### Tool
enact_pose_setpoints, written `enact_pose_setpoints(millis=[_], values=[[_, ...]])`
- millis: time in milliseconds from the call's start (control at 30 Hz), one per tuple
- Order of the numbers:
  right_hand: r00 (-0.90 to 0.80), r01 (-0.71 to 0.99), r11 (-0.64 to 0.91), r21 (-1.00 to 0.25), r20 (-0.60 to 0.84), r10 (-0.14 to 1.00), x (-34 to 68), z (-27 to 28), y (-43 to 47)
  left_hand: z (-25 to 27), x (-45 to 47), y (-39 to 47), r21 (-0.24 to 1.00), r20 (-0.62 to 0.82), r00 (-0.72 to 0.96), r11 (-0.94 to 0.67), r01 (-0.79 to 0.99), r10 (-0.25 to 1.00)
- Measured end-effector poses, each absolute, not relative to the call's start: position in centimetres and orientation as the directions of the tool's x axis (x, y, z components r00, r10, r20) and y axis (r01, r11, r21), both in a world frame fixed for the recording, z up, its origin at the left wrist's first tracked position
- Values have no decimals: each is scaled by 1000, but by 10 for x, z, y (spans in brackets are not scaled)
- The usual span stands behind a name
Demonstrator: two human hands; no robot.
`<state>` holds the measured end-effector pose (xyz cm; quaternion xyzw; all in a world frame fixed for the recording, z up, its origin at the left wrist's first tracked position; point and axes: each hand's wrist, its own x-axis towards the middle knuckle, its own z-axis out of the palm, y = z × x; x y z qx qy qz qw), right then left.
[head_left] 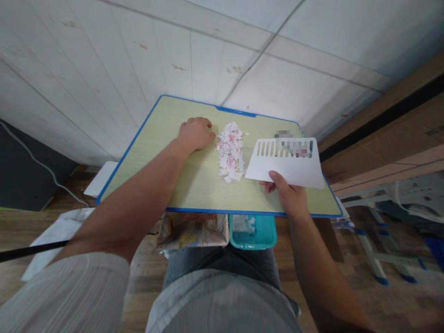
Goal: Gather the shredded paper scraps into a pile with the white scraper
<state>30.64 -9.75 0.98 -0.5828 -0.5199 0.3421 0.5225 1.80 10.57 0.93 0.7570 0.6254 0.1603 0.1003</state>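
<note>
A pile of torn paper scraps [230, 155], white with pink and red marks, lies in a long heap on the pale yellow-green tabletop [149, 152]. My left hand [197, 132] rests on the table just left of the heap, fingers bent, thumb apart, nothing visible in it. To the right of the scraps, my right hand [289, 194] grips a flat white slotted sheet [294, 173] by its lower edge, thumb on top and fingers beneath. A row of slots runs along the sheet's far side. Its left corner is close to the heap.
Below the table's front edge, a teal plastic bin [253, 238] holds some paper scraps, beside a patterned bag [196, 233]. A blurred-out item [282, 134] lies behind the sheet. A white wall [194, 60] borders the far side; cardboard boxes [385, 125] stand right.
</note>
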Motion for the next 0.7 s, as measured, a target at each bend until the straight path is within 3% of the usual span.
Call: enact_pose_setpoints(millis=[233,533,700], values=[[59,439,135,-888,179,982,311,9,-103,8,18,107,340,103,163,-188,921,981],[224,259,47,-965,107,969,303,22,-104,9,18,106,342,100,161,-186,921,982],[194,266,56,-962,111,975,301,21,-102,9,18,107,353,112,163,-192,916,980]])
